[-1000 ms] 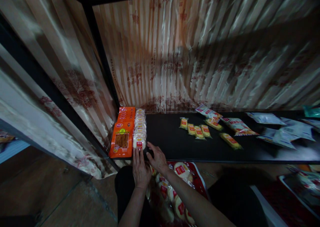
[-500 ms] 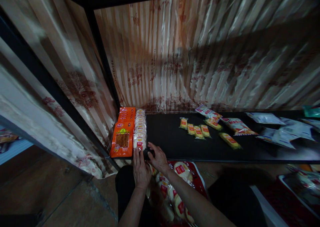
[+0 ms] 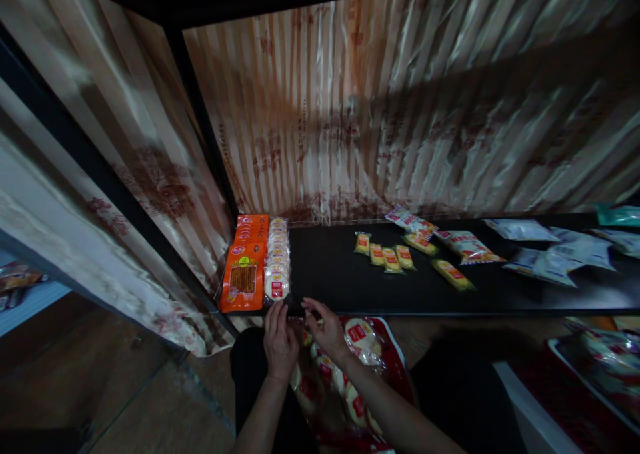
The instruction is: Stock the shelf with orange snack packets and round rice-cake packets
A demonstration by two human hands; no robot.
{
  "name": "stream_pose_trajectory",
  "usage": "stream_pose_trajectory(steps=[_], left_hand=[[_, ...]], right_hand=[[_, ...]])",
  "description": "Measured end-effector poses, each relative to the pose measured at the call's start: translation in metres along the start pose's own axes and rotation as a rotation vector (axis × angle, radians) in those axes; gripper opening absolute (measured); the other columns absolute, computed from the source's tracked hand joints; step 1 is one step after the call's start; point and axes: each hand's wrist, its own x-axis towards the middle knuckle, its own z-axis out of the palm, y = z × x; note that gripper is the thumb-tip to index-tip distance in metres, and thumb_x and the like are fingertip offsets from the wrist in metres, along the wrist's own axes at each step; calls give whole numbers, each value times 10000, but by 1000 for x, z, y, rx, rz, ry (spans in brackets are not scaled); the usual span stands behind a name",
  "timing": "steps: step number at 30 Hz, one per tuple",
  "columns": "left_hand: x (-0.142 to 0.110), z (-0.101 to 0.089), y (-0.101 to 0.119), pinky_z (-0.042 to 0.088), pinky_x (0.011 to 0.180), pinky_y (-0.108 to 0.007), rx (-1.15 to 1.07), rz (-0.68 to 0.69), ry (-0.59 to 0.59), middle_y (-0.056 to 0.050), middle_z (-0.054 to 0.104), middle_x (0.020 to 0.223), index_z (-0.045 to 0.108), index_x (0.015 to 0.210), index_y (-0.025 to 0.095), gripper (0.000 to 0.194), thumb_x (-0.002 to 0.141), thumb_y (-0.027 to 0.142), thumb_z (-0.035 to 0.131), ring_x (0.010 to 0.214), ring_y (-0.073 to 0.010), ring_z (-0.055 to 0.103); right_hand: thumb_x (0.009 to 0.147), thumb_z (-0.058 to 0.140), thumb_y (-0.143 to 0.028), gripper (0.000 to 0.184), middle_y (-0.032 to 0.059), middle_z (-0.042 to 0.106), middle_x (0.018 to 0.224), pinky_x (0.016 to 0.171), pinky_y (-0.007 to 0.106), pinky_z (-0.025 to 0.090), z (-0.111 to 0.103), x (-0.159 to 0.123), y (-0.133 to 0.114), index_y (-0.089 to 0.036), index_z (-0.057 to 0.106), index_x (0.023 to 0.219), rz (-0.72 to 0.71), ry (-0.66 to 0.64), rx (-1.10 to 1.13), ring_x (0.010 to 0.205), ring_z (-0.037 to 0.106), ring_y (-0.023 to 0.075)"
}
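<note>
At the left end of the black shelf, a row of wrapped round white cakes [image 3: 277,267] overlaps front to back, beside a row of orange snack pouches [image 3: 243,277]. My left hand [image 3: 280,344] is just below the front cake, fingers stretched forward at the shelf's edge; whether the fingertips touch the wrapper I cannot tell. To its right, my right hand [image 3: 325,331] hovers at the same edge with thumb and fingers apart and nothing visible in them. Beneath my forearms stands a red tray [image 3: 400,367] with several more wrapped cakes [image 3: 356,404] inside, partly hidden.
Small yellow packets [image 3: 391,261], red-and-white snack bags [image 3: 470,247] and white packets [image 3: 543,265] lie scattered on the shelf [image 3: 320,267]. A dark post [image 3: 203,114] and striped curtain [image 3: 345,121] bound it. Another tray [image 3: 595,387] of packets sits at lower right.
Both hands have drawn back from the front of the cake row toward me. My right hand's fingers have come off the shelf top. The view has shifted slightly.
</note>
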Motion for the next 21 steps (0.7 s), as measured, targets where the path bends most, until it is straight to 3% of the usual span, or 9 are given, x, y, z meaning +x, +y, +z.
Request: stream_pose_trajectory(steps=[2,5,7,11,15,18,21], left_hand=[[-3,-3,0,467,948,-388,-25,47,-101,-92,656,1034,628,1026,171,379,798,56,348,1044,-193,581],[-11,-3,5,475,917,-340,22,33,-422,-73,674,936,661,911,194,362,803,69,338,962,-178,606],[-19,0,10,468,922,-322,66,10,-607,-70,679,971,662,959,207,378,770,64,368,991,-182,603],[-47,12,21,415,999,-360,86,-11,-809,-92,647,1156,628,1119,203,485,661,117,493,1142,-233,550],[-70,19,29,276,1080,-491,130,-61,-1023,-130,486,1364,531,1258,179,622,646,285,559,1310,-304,367],[-77,18,33,209,1100,-511,163,-35,-1027,-141,407,1421,499,1288,171,648,658,304,570,1359,-315,264],[-79,15,36,171,1106,-525,238,-24,-868,-150,380,1438,541,1243,172,584,667,264,584,1378,-332,201]], right_hand=[[805,434,-204,319,64,706,962,825,349,526,-5,-16,9,-201,629,1059,8,-39,-57,890,649,191],[756,443,-128,374,70,679,1072,938,381,466,-15,-44,27,-200,642,1064,22,-106,-254,1026,602,209],[736,461,-107,435,89,620,1197,1010,420,401,-23,-64,40,-189,621,1132,75,-110,-414,1144,528,237],[743,479,-120,474,101,506,1345,1060,478,318,-43,-100,63,-181,588,1201,143,-97,-597,1286,375,285],[794,472,-217,453,121,504,1339,1051,467,330,-63,-121,79,-152,551,1234,158,-99,-612,1263,403,285],[826,438,-271,459,166,515,1312,1030,467,350,-74,-128,86,-107,526,1246,271,-23,-624,1235,438,297],[825,456,-318,455,176,520,1299,994,454,385,-78,-132,89,-116,536,1225,369,0,-603,1221,454,303]])
